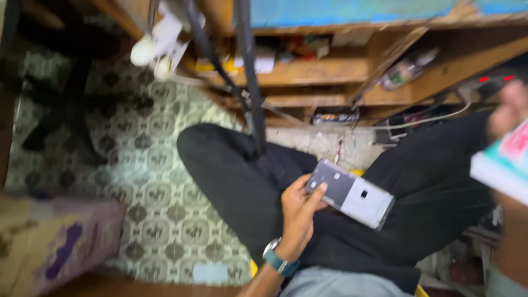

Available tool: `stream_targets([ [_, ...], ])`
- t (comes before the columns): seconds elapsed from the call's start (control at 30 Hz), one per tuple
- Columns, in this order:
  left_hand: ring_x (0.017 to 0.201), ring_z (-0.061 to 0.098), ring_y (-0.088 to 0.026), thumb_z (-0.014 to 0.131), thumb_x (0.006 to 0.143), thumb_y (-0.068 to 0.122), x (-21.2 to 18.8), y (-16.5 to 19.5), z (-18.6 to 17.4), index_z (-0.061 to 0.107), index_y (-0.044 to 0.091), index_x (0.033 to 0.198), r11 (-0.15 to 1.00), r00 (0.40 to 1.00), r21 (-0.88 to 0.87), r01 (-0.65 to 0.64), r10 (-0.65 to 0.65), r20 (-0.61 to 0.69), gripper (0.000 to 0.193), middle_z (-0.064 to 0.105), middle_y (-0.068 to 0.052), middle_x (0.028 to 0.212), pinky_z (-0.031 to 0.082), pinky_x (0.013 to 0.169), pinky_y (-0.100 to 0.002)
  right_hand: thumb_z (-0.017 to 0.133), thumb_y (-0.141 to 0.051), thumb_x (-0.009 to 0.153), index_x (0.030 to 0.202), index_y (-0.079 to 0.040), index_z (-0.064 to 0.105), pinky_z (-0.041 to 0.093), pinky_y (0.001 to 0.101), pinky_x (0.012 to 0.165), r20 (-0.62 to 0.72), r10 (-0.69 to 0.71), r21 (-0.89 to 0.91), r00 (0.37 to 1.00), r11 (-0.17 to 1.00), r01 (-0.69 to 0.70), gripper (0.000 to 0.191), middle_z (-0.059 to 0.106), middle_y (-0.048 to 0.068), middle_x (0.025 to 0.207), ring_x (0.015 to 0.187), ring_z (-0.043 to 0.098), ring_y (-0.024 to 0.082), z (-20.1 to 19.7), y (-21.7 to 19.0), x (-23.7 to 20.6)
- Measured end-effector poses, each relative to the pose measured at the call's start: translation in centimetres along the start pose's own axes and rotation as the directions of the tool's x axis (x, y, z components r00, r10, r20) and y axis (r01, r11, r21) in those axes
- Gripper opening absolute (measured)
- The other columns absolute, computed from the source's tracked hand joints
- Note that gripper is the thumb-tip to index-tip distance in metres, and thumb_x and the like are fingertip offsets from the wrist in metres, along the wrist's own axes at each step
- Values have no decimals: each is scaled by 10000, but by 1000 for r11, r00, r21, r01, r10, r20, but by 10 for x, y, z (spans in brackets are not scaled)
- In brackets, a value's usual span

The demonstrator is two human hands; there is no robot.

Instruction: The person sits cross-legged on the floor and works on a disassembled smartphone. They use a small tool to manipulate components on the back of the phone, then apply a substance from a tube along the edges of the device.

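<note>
My left hand (300,212), with a teal-strapped watch on its wrist, grips a flat grey rectangular panel (352,192) that looks like a phone's back or frame. It holds the panel over my lap, above my crossed legs in black trousers (231,176). My right hand (509,110) is blurred at the right edge and raised, with its fingers on a white and teal box (503,165) that has a pink patch. The box is partly cut off by the frame edge.
Wooden shelves (313,71) with clutter and a lying plastic bottle (407,69) stand ahead. Black cables (247,82) hang down in front of me, beside a white plug (157,47). A power strip with red lights (492,82) lies at the right. On the patterned floor (143,165) lies a cushion (55,247), lower left.
</note>
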State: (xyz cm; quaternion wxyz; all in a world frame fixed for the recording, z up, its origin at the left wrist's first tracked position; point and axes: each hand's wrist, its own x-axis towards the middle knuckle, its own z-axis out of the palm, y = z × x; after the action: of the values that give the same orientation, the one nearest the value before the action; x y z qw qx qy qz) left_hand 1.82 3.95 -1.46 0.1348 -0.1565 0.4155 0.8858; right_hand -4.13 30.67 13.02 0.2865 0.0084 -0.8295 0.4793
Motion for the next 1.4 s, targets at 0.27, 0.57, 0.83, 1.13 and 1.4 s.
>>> stream_targets([
  [0.27, 880, 737, -148, 653, 980, 54, -3, 2, -4, 626, -98, 1332, 1000, 1000, 5, -13, 13, 22, 384, 753, -128, 1064, 632, 799, -294, 697, -314, 1014, 1305, 62, 548, 527, 338, 729, 317, 276, 521, 908, 749, -409, 498, 672, 250, 1034, 791, 664, 272, 46, 58, -128],
  [0.57, 866, 728, -135, 656, 998, 58, -3, -9, -12, 626, -121, 1324, 999, 998, -36, -23, 24, 52, 373, 743, -109, 1037, 634, 805, -295, 596, -167, 944, 1272, 70, 620, 585, 318, 879, 526, -42, 154, 849, 987, -47, 406, 753, 183, 1064, 964, 757, 209, 60, 34, -115],
  [0.83, 825, 703, -95, 677, 997, 74, -1, -7, -16, 646, -87, 1344, 996, 999, 83, -28, 25, 40, 383, 738, -83, 1004, 601, 742, -247, 689, -80, 940, 1242, 82, 600, 566, 246, 881, 496, -108, 165, 861, 986, 28, 354, 728, 179, 1157, 1030, 730, 187, 85, 10, -104],
  [1.13, 762, 669, -65, 669, 961, 21, -4, -5, -15, 429, 38, 1371, 987, 992, 99, -123, 120, 38, 476, 718, -75, 929, 572, 678, -218, 779, -55, 854, 1138, 47, 689, 511, 216, 639, 497, -90, 48, 863, 996, 77, 315, 759, 160, 1020, 706, 686, 105, 85, 14, -104],
  [1.4, 773, 674, -85, 664, 991, 8, -3, -16, -21, 463, 11, 1315, 982, 987, 102, -157, 152, 59, 381, 715, -91, 903, 586, 717, -236, 781, -31, 852, 1134, 51, 678, 541, 241, 716, 488, -153, 103, 859, 988, 117, 312, 739, 162, 999, 801, 724, 151, 89, 14, -103],
])
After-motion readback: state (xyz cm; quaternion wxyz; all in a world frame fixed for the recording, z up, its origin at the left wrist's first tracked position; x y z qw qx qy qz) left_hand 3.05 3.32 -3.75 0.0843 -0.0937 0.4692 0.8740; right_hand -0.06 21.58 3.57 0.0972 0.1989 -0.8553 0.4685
